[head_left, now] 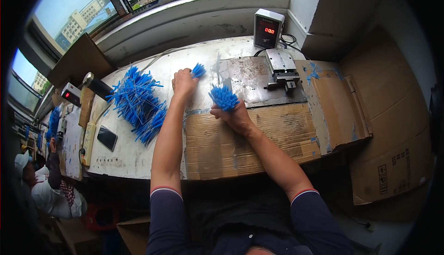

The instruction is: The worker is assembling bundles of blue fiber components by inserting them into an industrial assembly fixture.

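Note:
My right hand (pixel 237 116) is wrapped round a thick bundle of thin blue plastic strips (pixel 224 97), their ends fanned upward above the cardboard sheet. Farther off and to the left, my left hand (pixel 183 84) is closed on a smaller bunch of the same blue strips (pixel 199 70), which sticks out past the fingers over the white tabletop. A loose, tangled heap of blue strips (pixel 134 100) lies left of my left forearm. Most of the left fingers are hidden by the back of the hand.
A flat cardboard sheet (pixel 277 134) covers the near tabletop. On a metal plate (pixel 249 77) stands a small clamp-like machine (pixel 282 70), with a red-digit display box (pixel 269 29) behind it. A phone (pixel 107 138) and power strip (pixel 89 144) lie left. Another person (pixel 51 185) works beyond.

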Motion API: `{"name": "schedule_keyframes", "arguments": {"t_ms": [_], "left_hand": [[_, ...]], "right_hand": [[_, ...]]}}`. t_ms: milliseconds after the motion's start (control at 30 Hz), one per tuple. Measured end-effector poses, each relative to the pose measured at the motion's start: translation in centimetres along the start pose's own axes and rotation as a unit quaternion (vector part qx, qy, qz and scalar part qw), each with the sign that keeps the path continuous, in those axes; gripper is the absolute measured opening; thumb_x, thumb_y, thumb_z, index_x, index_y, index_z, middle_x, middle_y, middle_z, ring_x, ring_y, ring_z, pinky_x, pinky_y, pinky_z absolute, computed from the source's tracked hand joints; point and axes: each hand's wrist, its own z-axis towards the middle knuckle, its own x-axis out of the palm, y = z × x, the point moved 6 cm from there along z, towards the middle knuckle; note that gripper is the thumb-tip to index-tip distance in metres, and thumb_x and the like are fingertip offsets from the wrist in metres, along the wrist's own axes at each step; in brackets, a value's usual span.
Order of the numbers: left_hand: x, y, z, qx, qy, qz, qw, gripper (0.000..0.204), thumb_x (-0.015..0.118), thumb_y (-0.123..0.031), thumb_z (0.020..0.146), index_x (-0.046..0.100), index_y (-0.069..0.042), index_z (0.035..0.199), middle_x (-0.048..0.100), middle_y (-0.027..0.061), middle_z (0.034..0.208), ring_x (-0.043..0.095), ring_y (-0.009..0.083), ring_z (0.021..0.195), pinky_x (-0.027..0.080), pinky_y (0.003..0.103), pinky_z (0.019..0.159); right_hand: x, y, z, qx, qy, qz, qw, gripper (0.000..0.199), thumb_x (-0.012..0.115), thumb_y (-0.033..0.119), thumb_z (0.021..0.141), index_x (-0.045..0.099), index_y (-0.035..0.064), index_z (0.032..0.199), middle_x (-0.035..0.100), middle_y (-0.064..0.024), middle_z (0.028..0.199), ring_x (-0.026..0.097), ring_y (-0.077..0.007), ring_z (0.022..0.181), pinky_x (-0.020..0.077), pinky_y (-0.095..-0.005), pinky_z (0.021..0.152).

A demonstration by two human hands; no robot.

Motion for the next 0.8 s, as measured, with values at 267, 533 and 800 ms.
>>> {"name": "schedule_keyframes", "arguments": {"t_ms": [267,533,800], "left_hand": [[-2.8,-3.6,-7.5,0.089,0.059,-0.534,0.839,0.055,0.055,-0.036,0.103,0.049,-0.001,0.144,0.056,0.0178,0.139,0.051,0.0291,0.133,0.042,0.044,0.111],[-7.7,-10.9,-15.6,0.187,0.126,-0.650,0.726,0.057,0.041,-0.045,0.109,0.056,0.002,0.138,0.064,0.0166,0.131,0.057,0.0231,0.126,0.040,0.034,0.110],[-5.5,-10.4,-19.2,0.176,0.134,-0.698,0.681,0.057,0.031,-0.045,0.111,0.059,-0.003,0.138,0.062,0.0128,0.136,0.055,0.0217,0.127,0.040,0.034,0.110]], "right_hand": [[-0.3,-1.3,0.6,0.045,-0.008,0.057,0.997,0.017,0.081,0.001,0.083,0.072,0.0012,0.098,0.072,-0.0037,0.086,0.066,-0.0110,0.075,0.0555,-0.0266,0.067],[-0.6,0.2,-0.2,0.058,-0.023,0.059,0.996,0.018,0.082,0.005,0.082,0.071,0.0043,0.096,0.071,-0.0031,0.084,0.068,-0.0112,0.075,0.0563,-0.0281,0.065],[-2.6,-0.2,-4.1,0.060,0.009,0.093,0.994,0.030,0.080,-0.001,0.082,0.069,0.0068,0.109,0.070,-0.0008,0.094,0.068,-0.0113,0.084,0.0599,-0.0298,0.071]]}}
